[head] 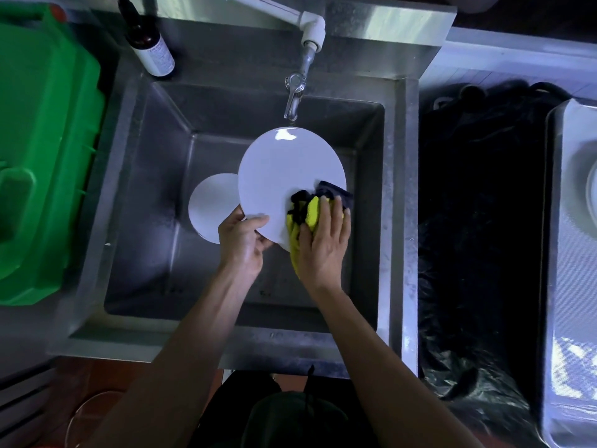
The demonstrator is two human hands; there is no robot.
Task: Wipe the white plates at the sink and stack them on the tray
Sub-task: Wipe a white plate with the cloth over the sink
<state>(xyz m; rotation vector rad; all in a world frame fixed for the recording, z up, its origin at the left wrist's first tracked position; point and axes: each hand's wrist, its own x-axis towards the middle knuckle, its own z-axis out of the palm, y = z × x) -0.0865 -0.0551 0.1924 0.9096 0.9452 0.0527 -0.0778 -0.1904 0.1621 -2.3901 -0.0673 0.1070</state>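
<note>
Fingers (332, 211) of the right hand (323, 244) lie spread and nearly straight over the yellow-and-black cloth (307, 210), pressing it on the big white plate (284, 176)!

Left hand (242, 236) pinches that plate's near rim, thumb flat on top, the other fingers curled underneath, holding it tilted above the sink (155, 195) basin, just below the tap (295, 92). A second white plate (211, 205) lies lower in the sink, left of the held one and partly hidden by it. On the sink's back left corner stands a dark bottle (150, 43); left of the sink a green bin (45, 150); right of the sink a black bag (478, 221), then a steel tray (554, 286) at the far edge.
</note>
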